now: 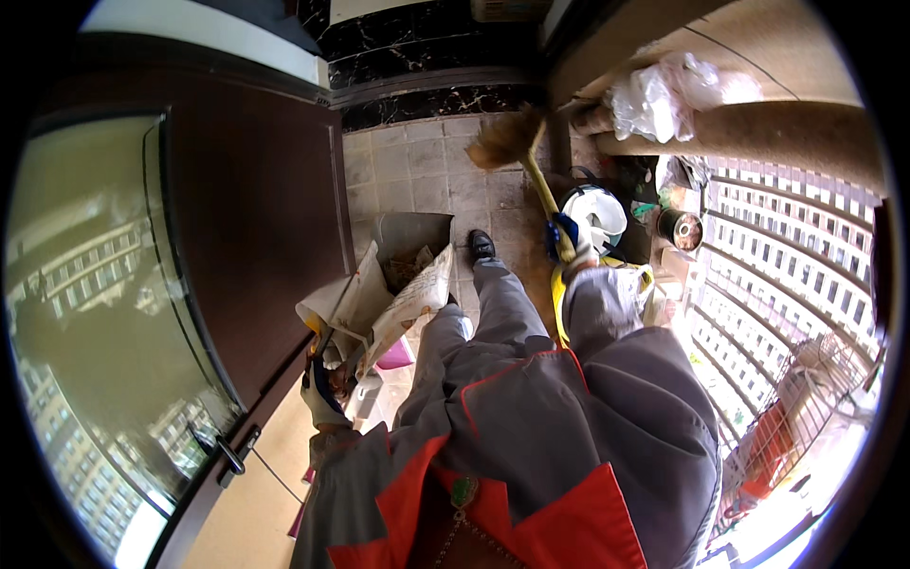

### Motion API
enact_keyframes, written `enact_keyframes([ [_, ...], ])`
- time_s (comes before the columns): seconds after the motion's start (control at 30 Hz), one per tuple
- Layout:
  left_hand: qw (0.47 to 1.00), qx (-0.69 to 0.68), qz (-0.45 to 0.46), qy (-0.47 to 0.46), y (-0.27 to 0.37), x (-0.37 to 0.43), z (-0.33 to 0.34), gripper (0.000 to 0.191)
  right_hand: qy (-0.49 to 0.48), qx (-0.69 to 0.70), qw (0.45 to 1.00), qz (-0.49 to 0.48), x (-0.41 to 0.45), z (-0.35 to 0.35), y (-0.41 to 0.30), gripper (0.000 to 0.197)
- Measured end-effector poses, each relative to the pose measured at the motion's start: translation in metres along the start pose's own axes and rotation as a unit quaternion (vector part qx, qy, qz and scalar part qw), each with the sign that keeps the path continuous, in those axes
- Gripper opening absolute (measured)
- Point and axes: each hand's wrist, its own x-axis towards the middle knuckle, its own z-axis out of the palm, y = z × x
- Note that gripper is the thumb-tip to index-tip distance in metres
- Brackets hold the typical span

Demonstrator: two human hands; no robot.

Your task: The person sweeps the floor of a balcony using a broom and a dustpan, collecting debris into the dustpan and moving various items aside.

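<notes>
My right hand [566,238], in a blue and white work glove, grips the yellowish handle of a short broom [506,139]. The slightly blurred brush end is up near the black marble door sill, over the tiled floor. Low on the left, my left hand [325,387], gloved too, is closed at the rim of an open printed bag [412,291]. Dry-looking debris [411,269] lies inside the bag's mouth. A grey flat panel [412,231] stands at the bag's far side; whether it is part of the bag I cannot tell.
A brown door [256,213] with a glass pane stands at the left. On the right are a white bucket [597,217], a yellow-edged bag, a round tin [682,230] and a barred window. Plastic bags [661,99] rest on a ledge above. A black shoe [481,244] is on the tiles.
</notes>
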Motion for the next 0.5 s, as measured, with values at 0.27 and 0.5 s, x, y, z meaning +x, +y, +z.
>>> enact_keyframes([
  [0.27,0.97,0.1,0.164,-0.149,0.056,0.074,0.064,0.017,0.245,-0.21,0.939,-0.114,-0.124,0.066,0.025,0.022],
  [0.5,0.947,0.174,0.138,-0.233,0.091,0.17,0.167,0.037,0.487,-0.708,0.461,-0.22,0.009,0.005,0.003,0.037],
])
